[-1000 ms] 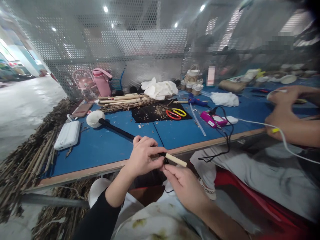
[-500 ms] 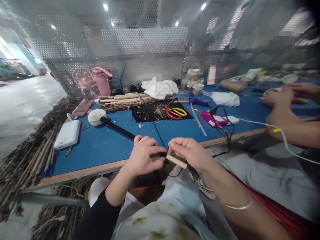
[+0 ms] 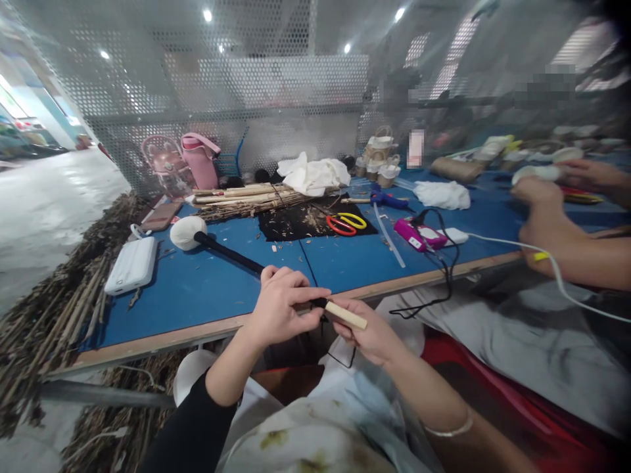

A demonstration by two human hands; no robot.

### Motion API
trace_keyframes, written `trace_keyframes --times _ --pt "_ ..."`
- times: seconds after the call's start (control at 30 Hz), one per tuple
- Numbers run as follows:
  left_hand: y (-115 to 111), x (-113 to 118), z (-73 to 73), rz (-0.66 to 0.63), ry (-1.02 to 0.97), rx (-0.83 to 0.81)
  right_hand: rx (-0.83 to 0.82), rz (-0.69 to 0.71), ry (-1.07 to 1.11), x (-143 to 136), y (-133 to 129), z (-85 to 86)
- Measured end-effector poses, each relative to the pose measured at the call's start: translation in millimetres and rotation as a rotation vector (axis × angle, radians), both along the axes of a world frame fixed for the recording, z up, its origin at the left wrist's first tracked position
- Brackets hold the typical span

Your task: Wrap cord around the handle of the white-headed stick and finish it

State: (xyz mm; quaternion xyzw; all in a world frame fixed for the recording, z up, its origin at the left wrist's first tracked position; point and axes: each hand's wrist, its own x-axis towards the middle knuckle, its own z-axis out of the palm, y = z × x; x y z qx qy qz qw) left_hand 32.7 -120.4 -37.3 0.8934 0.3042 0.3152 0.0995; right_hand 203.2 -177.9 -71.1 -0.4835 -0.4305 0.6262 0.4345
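The left hand [image 3: 286,305] is closed around a black-wrapped stick [image 3: 229,255], thumb and forefinger pinching it close to where the wrapping ends. From this grip the stick runs away up and to the left, over the blue table [image 3: 197,289], to a rounded white head [image 3: 185,233]. On the other side of the grip its bare wooden end [image 3: 348,315] pokes out past the table's near edge. The right hand [image 3: 369,332] is just to the right of the grip, its fingers bent behind and below that bare end – whether they are pinched together on anything, I cannot tell. A thin black cord [image 3: 351,361] hangs in a loop below the two hands.

Well left of the grip lies a white power bank [image 3: 132,265], with a phone [image 3: 162,215] behind it. Straight beyond the grip, red-and-yellow scissors [image 3: 349,225] rest on a black cloth [image 3: 290,226] strewn with chips, beside a bundle of dry stalks [image 3: 241,200]. Beyond and to the right are a blue glue gun [image 3: 387,199] and a magenta device [image 3: 414,234]. Far right of the grip, a co-worker's hand [image 3: 539,190] holds something white and round [image 3: 536,173].
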Motion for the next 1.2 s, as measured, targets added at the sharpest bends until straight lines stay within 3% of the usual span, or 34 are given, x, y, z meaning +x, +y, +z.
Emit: trace_keyframes --times 0.1,0.2,0.37,0.47,0.77,0.9,1.1,1.2 --pt "0.0 -0.4 0.9 -0.005 0.021 0.003 0.047 -0.065 -0.072 -21.7 -10.4 -9.1" --pt "0.0 0.0 1.5 -0.004 0.029 0.002 0.186 -0.090 -0.307 -35.8 -20.9 -6.4" --pt "-0.6 1.8 -0.4 0.028 0.013 -0.002 0.406 0.011 -0.945 -29.9 -37.7 18.7" --pt "-0.6 2.2 -1.8 0.021 0.019 0.011 0.482 0.070 -1.105 -22.5 -41.8 33.0" --pt "15.8 5.2 13.3 -0.174 0.197 0.062 0.592 0.114 -1.264 -21.7 -37.0 38.9" --pt "21.5 8.7 8.5 -0.227 0.183 0.078 0.608 0.081 -1.257 -20.1 -36.6 35.9" --pt "19.7 8.3 5.0 -0.178 0.165 0.075 0.618 0.088 -1.241 -20.0 -34.7 30.6" --pt "17.5 7.6 8.3 -0.112 0.164 0.033 0.615 0.090 -1.209 -18.4 -32.9 36.9"
